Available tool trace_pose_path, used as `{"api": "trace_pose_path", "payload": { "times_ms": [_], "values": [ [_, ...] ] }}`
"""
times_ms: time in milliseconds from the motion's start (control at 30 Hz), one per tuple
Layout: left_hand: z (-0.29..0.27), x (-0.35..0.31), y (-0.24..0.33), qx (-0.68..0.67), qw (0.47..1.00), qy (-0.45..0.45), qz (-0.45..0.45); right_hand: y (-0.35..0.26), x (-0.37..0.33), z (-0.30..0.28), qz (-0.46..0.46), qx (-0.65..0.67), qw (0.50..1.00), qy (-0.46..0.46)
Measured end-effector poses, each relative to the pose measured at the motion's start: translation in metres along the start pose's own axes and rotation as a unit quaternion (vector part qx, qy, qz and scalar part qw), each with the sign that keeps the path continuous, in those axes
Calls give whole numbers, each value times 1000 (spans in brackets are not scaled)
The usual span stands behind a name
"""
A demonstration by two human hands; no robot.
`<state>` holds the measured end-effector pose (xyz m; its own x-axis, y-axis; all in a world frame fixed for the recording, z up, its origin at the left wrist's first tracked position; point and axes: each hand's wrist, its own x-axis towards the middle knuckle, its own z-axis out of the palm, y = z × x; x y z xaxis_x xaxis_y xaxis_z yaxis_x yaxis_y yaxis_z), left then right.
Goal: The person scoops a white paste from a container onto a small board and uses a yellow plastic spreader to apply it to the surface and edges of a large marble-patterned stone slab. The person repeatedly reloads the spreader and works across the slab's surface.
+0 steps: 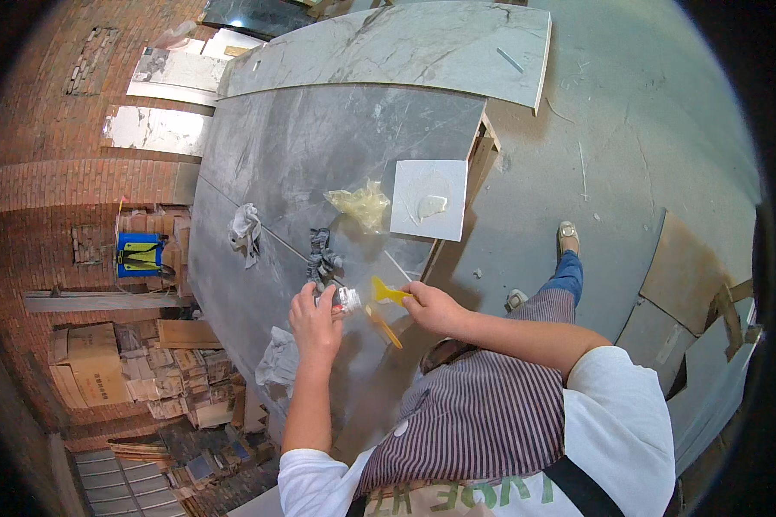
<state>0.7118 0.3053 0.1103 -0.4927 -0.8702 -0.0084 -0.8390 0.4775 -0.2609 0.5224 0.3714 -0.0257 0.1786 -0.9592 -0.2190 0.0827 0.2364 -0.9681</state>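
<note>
My left hand (315, 320) is closed round a small clear container with a silvery look (346, 300); what is inside it I cannot make out. To its right, my right hand (433, 308) grips a yellow plastic scraper (388, 291), whose wide blade points left toward the container. Just below the blade is a thin yellow-orange strip (384, 328), its kind unclear. Beyond my hands, a white square board (409, 177) lies at the table's right edge with a blob of creamy paste (432, 205) on it. A thin white stick (397, 264) lies near the scraper.
The grey table (276, 129) also bears a crumpled yellowish plastic bag (362, 205), dark grey gloves (320, 257), a whitish rag (246, 233) and a crumpled clear sheet (278, 358). A long marbled slab (388, 52) crosses its far end. Cardboard boxes (90, 366) stand left.
</note>
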Motion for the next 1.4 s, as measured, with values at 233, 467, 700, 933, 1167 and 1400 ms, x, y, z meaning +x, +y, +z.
{"api": "trace_pose_path", "payload": {
  "times_ms": [233,467,700,933,1167,1400],
  "values": [
    [-3,-1,3,4,1000,-8,-8,-5,-3,-2,3,4,1000,0],
    [19,-8,-7,-53,998,15,-35,-7,-6,-1,0,58,998,32],
    [46,-21,-7,-139,986,54,-78,-11,-4,3,0,34,999,17],
    [60,-31,-1,-193,971,54,-128,-9,3,8,15,11,1000,9],
    [89,-43,-3,-339,914,72,-211,-14,1,7,92,44,995,1],
    [152,-78,-46,-528,719,164,-422,9,15,7,58,-26,998,9]
  ]
}}
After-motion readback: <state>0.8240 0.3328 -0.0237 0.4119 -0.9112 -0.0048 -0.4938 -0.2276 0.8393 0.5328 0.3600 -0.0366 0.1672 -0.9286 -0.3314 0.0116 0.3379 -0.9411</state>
